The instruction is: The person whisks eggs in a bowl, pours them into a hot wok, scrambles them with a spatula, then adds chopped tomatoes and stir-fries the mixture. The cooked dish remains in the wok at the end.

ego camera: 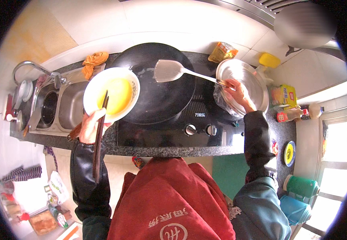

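Observation:
My left hand [91, 127] holds a white bowl [91, 90] of yellow liquid that looks like beaten egg, at the left side of a large black wok [161, 102]. Dark chopsticks [99, 135] run from the bowl down past that hand, tips in the liquid. In my right hand [239, 93] is the handle of a metal wok spatula [169, 71], whose blade is above the wok. Behind the right hand lies a round, shiny metal pan or lid [248, 70], with clear plastic beside it.
The wok sits on a black gas hob [173, 139] with two knobs. A double steel sink [74, 103] and faucet [38, 69] are at left, an orange cloth [94, 61] behind. Food packets [223, 52], bottles [292, 115] and a yellow-centred plate [289, 153] stand at right.

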Available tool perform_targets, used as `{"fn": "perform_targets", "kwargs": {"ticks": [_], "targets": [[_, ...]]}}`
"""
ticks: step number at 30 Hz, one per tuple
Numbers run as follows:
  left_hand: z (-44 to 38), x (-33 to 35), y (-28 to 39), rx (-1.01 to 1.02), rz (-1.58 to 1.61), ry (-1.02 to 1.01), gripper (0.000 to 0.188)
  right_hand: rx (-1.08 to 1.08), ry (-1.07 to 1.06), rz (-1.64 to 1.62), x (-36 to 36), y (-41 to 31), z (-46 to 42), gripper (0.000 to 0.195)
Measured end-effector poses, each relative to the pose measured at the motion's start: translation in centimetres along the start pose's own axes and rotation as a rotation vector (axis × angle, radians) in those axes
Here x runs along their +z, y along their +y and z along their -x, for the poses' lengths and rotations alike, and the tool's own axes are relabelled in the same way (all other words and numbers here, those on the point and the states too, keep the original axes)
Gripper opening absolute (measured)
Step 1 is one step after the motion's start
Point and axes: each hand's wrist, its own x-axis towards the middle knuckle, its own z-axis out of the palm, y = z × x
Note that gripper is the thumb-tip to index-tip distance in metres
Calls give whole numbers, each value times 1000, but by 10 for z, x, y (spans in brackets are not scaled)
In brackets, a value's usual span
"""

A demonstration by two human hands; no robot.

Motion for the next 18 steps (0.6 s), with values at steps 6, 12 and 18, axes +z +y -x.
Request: {"fn": "perform_targets", "kwargs": {"ticks": [6,12,18], "targets": [[0,6,0,15,5,5,34,-34,33,134,-25,-24,-5,32],[0,5,1,6,-2,21,37,-142,99,320,-8,-79,-37,32],[3,14,-1,11,-16,4,38,-208,165,233,26,-54,-73,33]]}}
